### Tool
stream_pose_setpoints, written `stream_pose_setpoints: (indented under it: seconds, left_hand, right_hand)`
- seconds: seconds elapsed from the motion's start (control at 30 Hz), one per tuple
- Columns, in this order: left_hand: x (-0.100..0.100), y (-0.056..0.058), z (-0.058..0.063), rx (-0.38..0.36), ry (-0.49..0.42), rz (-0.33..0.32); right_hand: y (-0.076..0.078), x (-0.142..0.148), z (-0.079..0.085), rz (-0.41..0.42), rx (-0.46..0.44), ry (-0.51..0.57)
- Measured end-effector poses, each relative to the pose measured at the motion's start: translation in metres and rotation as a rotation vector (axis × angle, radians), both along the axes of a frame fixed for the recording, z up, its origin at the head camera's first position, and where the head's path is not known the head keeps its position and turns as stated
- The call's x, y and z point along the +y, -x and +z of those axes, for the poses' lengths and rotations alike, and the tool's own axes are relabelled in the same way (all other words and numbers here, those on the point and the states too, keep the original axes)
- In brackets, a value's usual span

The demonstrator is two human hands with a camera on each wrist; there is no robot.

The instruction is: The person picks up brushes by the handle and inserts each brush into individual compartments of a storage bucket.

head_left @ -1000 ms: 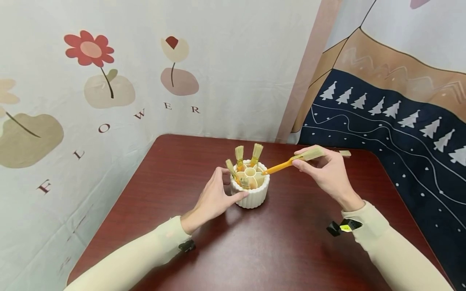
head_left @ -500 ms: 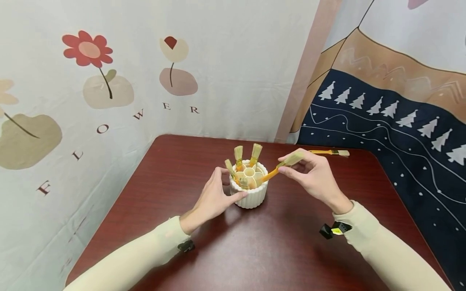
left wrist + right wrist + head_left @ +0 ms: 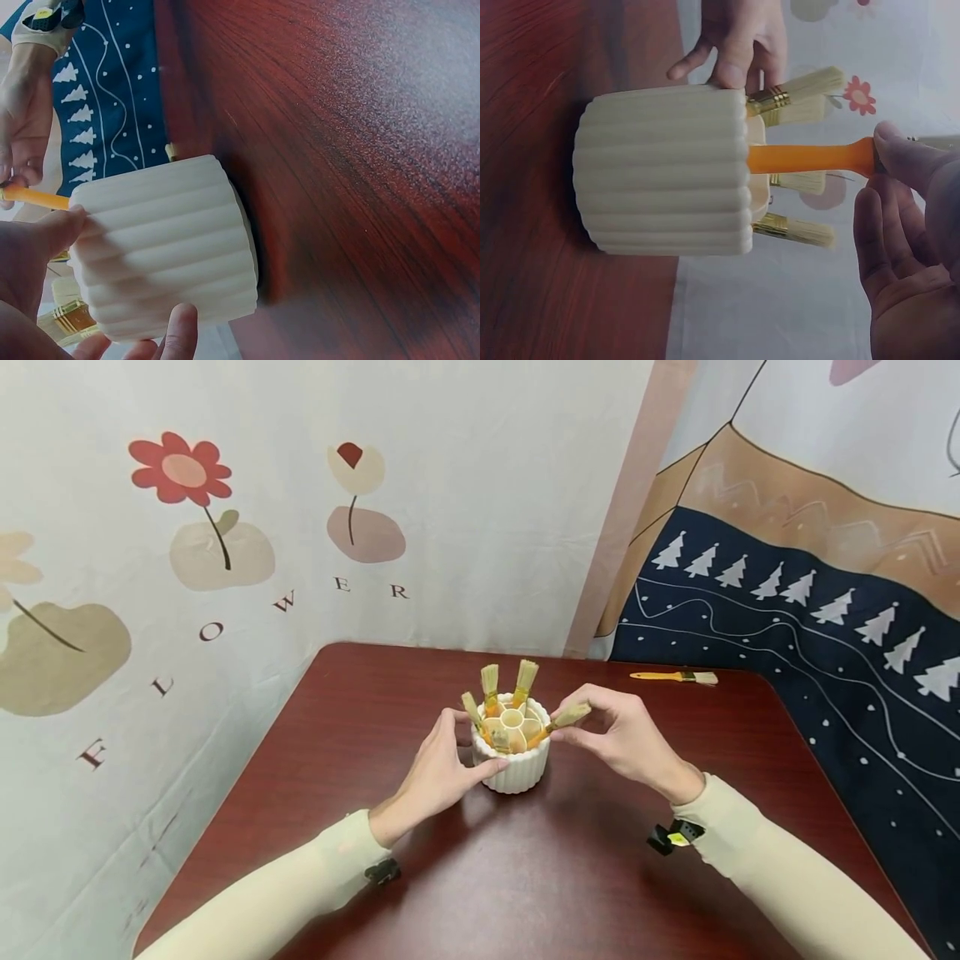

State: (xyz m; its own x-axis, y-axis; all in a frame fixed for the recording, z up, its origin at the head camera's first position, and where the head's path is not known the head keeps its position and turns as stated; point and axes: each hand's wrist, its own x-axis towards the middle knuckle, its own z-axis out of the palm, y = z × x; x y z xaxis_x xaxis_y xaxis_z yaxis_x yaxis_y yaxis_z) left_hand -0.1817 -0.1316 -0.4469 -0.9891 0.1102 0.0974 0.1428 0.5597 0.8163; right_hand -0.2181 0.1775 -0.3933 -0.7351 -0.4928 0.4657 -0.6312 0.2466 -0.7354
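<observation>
A white ribbed holder (image 3: 519,774) with a petal-shaped divider (image 3: 512,718) stands upright on the table. My left hand (image 3: 437,774) grips its left side, thumb at the front and fingers behind. Several bristle brushes (image 3: 527,675) with orange handles lean in its compartments, bristles up. At the right rim, my right hand (image 3: 626,735) pinches another orange-handled brush (image 3: 810,158) just below its bristles. In the right wrist view the lower end of that handle is inside the rim and hidden by the wall. The brush tilts outward to the right.
One more flat brush (image 3: 675,677) lies on the dark red table (image 3: 585,877) near its far right edge. Behind the table hang a pale flower-print cloth (image 3: 480,510) and a navy cloth with white trees (image 3: 750,643).
My right hand has moved left and slightly down, bringing the brush handle into the holder's right side. My left hand keeps its hold. The brush lying behind is now fully uncovered.
</observation>
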Motion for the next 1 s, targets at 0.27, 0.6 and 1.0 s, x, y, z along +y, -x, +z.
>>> stream_pose_setpoints:
  seconds: [0.27, 0.6, 1.0]
  left_hand:
    - [0.004, 0.001, 0.003, 0.002, -0.002, -0.006]
    - [0.003, 0.001, 0.0, 0.008, -0.012, -0.007]
    - [0.003, 0.0, -0.001, -0.015, -0.024, -0.003]
  right_hand:
    - [-0.001, -0.002, -0.004, 0.038, 0.108, -0.077]
    - [0.001, -0.009, -0.012, 0.089, 0.163, -0.1]
    - [0.007, -0.013, -0.022, 0.097, 0.142, -0.124]
